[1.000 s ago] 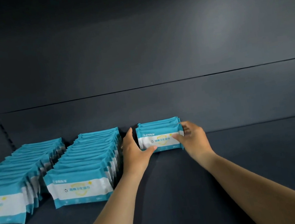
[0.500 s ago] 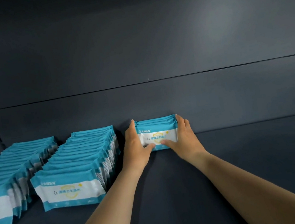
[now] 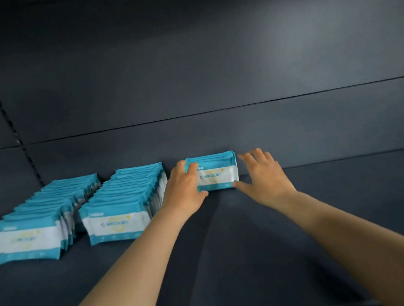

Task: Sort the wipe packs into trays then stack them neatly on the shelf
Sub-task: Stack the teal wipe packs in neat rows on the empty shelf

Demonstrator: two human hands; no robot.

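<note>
The left hand point(image 3: 185, 189) holds the left end of a small group of wipe packs point(image 3: 215, 174): its fingers point(image 3: 190, 168) curl over the upper left corner and its thumb lies along the lower left edge of the front pack. The right hand point(image 3: 263, 175) is spread with straight fingers just beside the right end of the same group; only the thumb tip reaches the lower right corner, and whether it makes contact cannot be determined because the hand is blurred. The group stands upright on its long edge at the rear of the dark shelf point(image 3: 237, 264), against the back panel point(image 3: 210, 73), with the printed face toward the camera. To its left, just beyond the left hand, stands a middle row of packs point(image 3: 125, 205) running from the back panel toward the front. A further left row of packs point(image 3: 46, 218) stands parallel to it, with a narrow gap between the two rows. Both forearms extend over the shelf surface from the near edge.
</note>
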